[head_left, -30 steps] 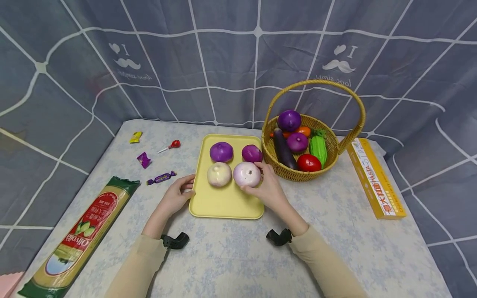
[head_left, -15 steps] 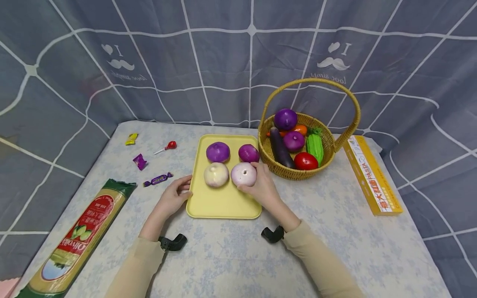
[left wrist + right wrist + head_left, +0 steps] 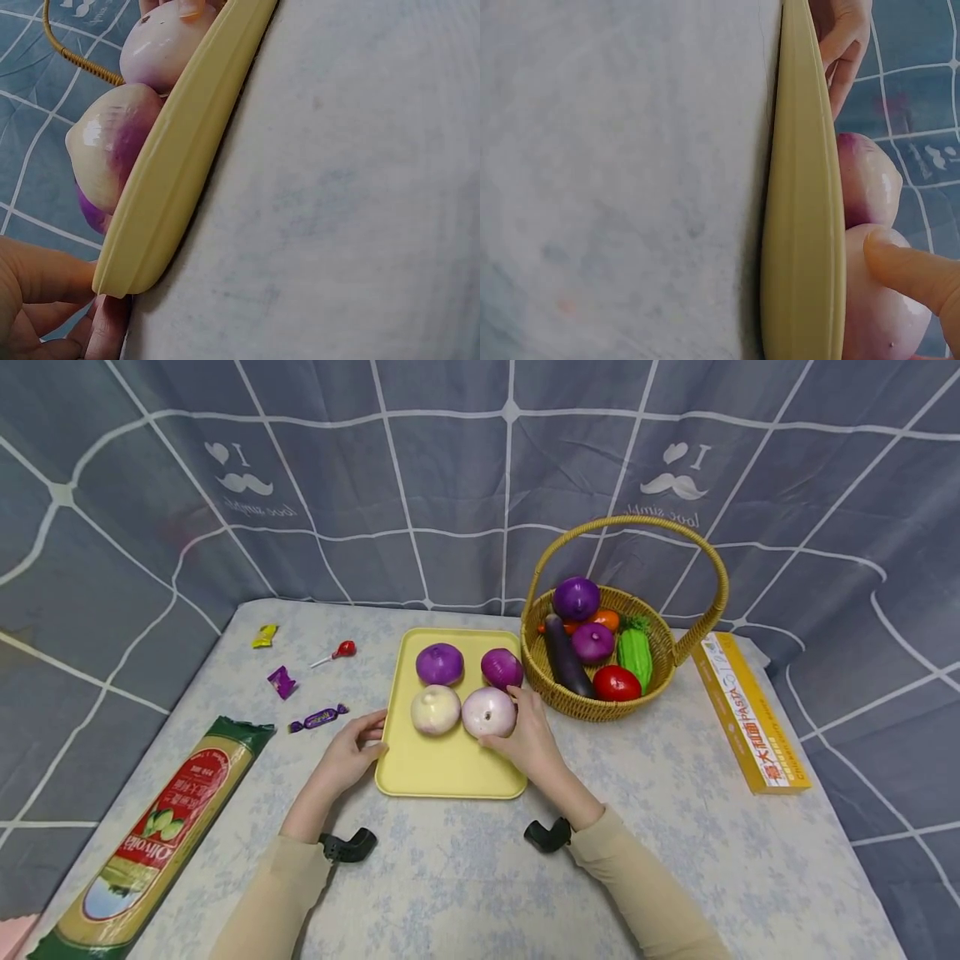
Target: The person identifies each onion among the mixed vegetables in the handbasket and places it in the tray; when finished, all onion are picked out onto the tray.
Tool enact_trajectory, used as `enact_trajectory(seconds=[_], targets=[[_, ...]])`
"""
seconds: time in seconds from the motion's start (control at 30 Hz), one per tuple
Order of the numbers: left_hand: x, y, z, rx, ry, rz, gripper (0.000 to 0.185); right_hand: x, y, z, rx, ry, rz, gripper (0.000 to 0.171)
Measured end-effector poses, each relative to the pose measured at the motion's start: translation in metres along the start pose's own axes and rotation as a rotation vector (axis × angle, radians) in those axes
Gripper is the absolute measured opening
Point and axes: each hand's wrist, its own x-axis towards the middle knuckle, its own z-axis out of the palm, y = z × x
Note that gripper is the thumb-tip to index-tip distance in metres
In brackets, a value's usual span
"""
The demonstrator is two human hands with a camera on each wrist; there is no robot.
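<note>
On a pale yellow tray, my right hand holds a pale purple onion, thumb at its near side and fingers at its far right. In the right wrist view the thumb presses its skin. Beside it, to the left, sits a whitish onion with purple low on its side. Behind these stand a purple onion and a smaller dark purple one. My left hand grips the tray's left edge, thumb and fingers at the rim; some fingers are partly hidden behind the tray.
A handled wicker basket of vegetables stands right of the tray, touching or nearly touching it. Further right lies a pasta box. At left are a spaghetti bag, a lollipop and wrapped candies. A grey curtain hangs behind.
The camera view has shifted slightly. My right hand and the pale purple onion have edged slightly left, closer to the whitish onion. My left hand stays at the tray's edge.
</note>
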Motion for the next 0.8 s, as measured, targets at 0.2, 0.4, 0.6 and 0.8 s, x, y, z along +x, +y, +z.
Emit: enact_trajectory(seconds=[0.2,0.4,0.6,0.8], targets=[[0.0,0.0,0.0,-0.002,-0.003,0.001,0.056,-0.004,-0.001,-0.006,0.045,-0.007,0.013,0.086],[0.0,0.0,-0.001,-0.01,0.004,0.005,0.056,-0.003,-0.011,-0.036,0.196,-0.01,0.027,0.058],[0.0,0.001,0.0,-0.022,-0.001,0.001,0.056,0.012,-0.017,-0.075,0.241,0.06,0.001,0.039],[0.0,0.0,-0.001,-0.018,0.001,-0.003,0.056,0.034,-0.009,-0.109,0.267,0.123,0.055,0.038]])
